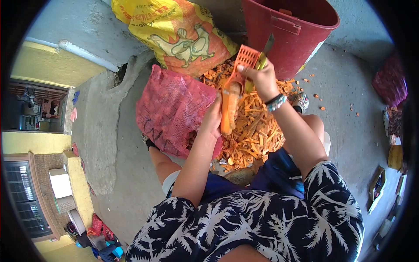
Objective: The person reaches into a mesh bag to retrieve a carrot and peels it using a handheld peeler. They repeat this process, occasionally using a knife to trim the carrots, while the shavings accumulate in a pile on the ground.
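My left hand (pixel 212 117) is wrapped round a partly peeled carrot (pixel 228 112), which points down towards my lap. Against the carrot's upper end lies an orange plastic peeler (pixel 248 57) with a slotted flat part. My right hand (pixel 262 80) grips this peeler, its thumb on the plastic. The same hand also holds a knife (pixel 269 43) with a yellow-green handle, blade pointing up and away. Below both hands spreads a heap of carrot peelings (pixel 255 131). The right fingers are partly hidden behind the tools.
A pink mesh sack (pixel 174 107) of carrots leans at the left. Behind it stands a yellow printed feed sack (pixel 187 43). A red plastic bin (pixel 279 48) is at the back right. Carrot bits (pixel 322 108) lie scattered on the concrete floor (pixel 345 96).
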`<state>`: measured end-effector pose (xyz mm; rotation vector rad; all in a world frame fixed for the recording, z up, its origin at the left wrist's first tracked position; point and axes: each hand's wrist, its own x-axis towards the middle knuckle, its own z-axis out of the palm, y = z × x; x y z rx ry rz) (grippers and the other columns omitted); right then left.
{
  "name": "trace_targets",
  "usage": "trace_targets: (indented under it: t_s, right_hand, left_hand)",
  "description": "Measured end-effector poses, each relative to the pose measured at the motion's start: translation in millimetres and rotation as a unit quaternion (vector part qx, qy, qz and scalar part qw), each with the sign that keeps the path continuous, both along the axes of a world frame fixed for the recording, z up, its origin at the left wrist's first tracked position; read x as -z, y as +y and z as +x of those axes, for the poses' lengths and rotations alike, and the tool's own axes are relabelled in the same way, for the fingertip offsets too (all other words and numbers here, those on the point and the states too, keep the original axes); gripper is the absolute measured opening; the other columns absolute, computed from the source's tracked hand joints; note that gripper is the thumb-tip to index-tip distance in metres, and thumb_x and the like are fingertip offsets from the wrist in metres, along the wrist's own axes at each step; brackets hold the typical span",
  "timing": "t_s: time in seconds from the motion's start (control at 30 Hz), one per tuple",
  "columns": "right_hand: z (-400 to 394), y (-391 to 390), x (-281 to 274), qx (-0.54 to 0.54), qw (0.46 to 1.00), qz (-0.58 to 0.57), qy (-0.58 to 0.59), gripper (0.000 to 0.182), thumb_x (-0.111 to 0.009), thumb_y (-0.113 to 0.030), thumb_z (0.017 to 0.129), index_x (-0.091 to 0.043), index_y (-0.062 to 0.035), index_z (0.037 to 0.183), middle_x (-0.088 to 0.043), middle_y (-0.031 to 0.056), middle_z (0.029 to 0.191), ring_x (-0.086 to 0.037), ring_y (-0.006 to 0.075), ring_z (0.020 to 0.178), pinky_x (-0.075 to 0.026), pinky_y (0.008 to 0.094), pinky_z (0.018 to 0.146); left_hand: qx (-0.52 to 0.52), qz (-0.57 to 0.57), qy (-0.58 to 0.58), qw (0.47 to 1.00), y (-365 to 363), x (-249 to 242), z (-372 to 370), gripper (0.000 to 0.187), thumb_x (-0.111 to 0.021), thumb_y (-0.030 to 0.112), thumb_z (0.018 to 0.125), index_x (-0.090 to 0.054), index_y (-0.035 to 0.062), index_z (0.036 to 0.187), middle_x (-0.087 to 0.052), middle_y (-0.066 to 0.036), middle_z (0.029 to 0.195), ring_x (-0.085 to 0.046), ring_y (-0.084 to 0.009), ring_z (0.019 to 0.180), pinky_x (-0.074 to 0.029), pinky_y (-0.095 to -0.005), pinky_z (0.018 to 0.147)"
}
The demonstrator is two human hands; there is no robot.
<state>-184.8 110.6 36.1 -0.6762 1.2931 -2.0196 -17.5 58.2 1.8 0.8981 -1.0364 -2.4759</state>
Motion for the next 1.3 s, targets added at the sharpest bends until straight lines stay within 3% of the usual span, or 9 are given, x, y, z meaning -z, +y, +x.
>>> trace_targets:
  t_s: [0.27, 0.6, 0.73, 0.83, 0.9, 0.97, 1.17, 1.23, 1.3]
  right_hand:
    - [-58, 0, 28, 0.193, 0.979, -0.030, -0.067, 0.020, -0.064, 0.001, 0.075, -0.054, -0.0054, 0.091, -0.061, 0.0024, 0.077, -0.054, 0.0077, 0.057, -0.038, 0.0206, 0.045]
    - [34, 31, 11, -0.054, 0.991, 0.034, -0.121, 0.024, -0.064, 0.000, 0.076, -0.055, -0.0038, 0.098, -0.064, 0.0059, 0.079, -0.061, 0.0114, 0.063, -0.050, 0.0242, 0.052]
    - [63, 36, 18, -0.135, 0.986, 0.013, -0.099, 0.041, -0.068, 0.004, 0.071, -0.054, -0.0011, 0.109, -0.064, 0.0059, 0.093, -0.060, 0.0126, 0.082, -0.051, 0.0276, 0.074]
    - [45, 21, 15, -0.075, 0.996, -0.009, 0.047, 0.041, -0.069, 0.002, 0.070, -0.054, -0.0007, 0.108, -0.064, 0.0059, 0.092, -0.060, 0.0127, 0.081, -0.052, 0.0276, 0.072]
    - [12, 4, 13, 0.015, 1.000, 0.003, 0.013, 0.038, -0.071, -0.001, 0.070, -0.055, -0.0011, 0.104, -0.064, 0.0060, 0.091, -0.061, 0.0129, 0.078, -0.052, 0.0256, 0.067]
    - [-19, -6, 16, 0.149, 0.987, 0.018, 0.066, 0.030, -0.070, -0.001, 0.071, -0.056, -0.0016, 0.098, -0.064, 0.0068, 0.086, -0.061, 0.0122, 0.073, -0.052, 0.0241, 0.062]
    - [-32, 2, 29, 0.118, 0.991, 0.058, -0.017, 0.031, -0.067, 0.002, 0.073, -0.054, -0.0028, 0.101, -0.064, 0.0049, 0.085, -0.060, 0.0091, 0.068, -0.048, 0.0210, 0.054]
    - [-21, 7, 27, 0.083, 0.995, 0.060, -0.012, 0.032, -0.067, 0.002, 0.073, -0.054, -0.0027, 0.102, -0.063, 0.0041, 0.085, -0.060, 0.0089, 0.067, -0.047, 0.0207, 0.054]
    - [-15, 10, 25, 0.085, 0.995, 0.034, -0.041, 0.026, -0.065, 0.002, 0.074, -0.055, -0.0033, 0.098, -0.063, 0.0033, 0.083, -0.060, 0.0092, 0.065, -0.047, 0.0205, 0.054]
  left_hand:
    - [0.021, 0.010, 0.057, 0.998, 11, -8, 17, 0.053, -0.041, 0.051, 0.088, -0.048, 0.0043, 0.111, -0.056, -0.007, 0.086, -0.055, -0.0149, 0.073, -0.047, -0.0278, 0.063]
    - [-0.024, 0.038, 0.017, 0.999, -3, 22, 15, 0.049, -0.034, 0.050, 0.091, -0.048, 0.0076, 0.112, -0.057, -0.007, 0.094, -0.056, -0.0172, 0.081, -0.048, -0.0307, 0.068]
    - [-0.083, 0.051, -0.047, 0.994, -2, 15, 9, 0.046, -0.029, 0.044, 0.094, -0.049, 0.0084, 0.114, -0.059, -0.009, 0.097, -0.060, -0.0183, 0.083, -0.050, -0.0305, 0.068]
    - [-0.066, 0.052, -0.058, 0.995, 4, 4, 15, 0.044, -0.030, 0.044, 0.093, -0.051, 0.0078, 0.108, -0.059, -0.008, 0.090, -0.060, -0.0173, 0.076, -0.050, -0.0309, 0.062]
    - [0.073, 0.093, 0.092, 0.989, -3, 21, 22, 0.046, -0.031, 0.047, 0.093, -0.051, 0.0065, 0.103, -0.057, -0.007, 0.082, -0.058, -0.0159, 0.065, -0.048, -0.0299, 0.056]
    - [0.027, 0.080, -0.002, 0.996, 8, 5, 20, 0.050, -0.034, 0.051, 0.090, -0.050, 0.0057, 0.103, -0.056, -0.007, 0.077, -0.054, -0.0158, 0.058, -0.046, -0.0276, 0.052]
    - [0.019, -0.004, 0.114, 0.993, 11, -11, 24, 0.059, -0.056, 0.055, 0.077, -0.049, 0.0043, 0.107, -0.056, -0.006, 0.080, -0.056, -0.0151, 0.066, -0.047, -0.0271, 0.059]
    - [0.002, -0.015, 0.099, 0.995, 3, -20, 24, 0.053, -0.070, 0.039, 0.073, -0.048, 0.0045, 0.107, -0.056, -0.005, 0.082, -0.056, -0.0148, 0.070, -0.047, -0.0272, 0.061]
    - [0.036, -0.218, 0.025, 0.975, -6, -28, 23, 0.047, -0.073, 0.019, 0.070, -0.048, 0.0045, 0.107, -0.056, -0.005, 0.084, -0.056, -0.0134, 0.074, -0.047, -0.0267, 0.063]
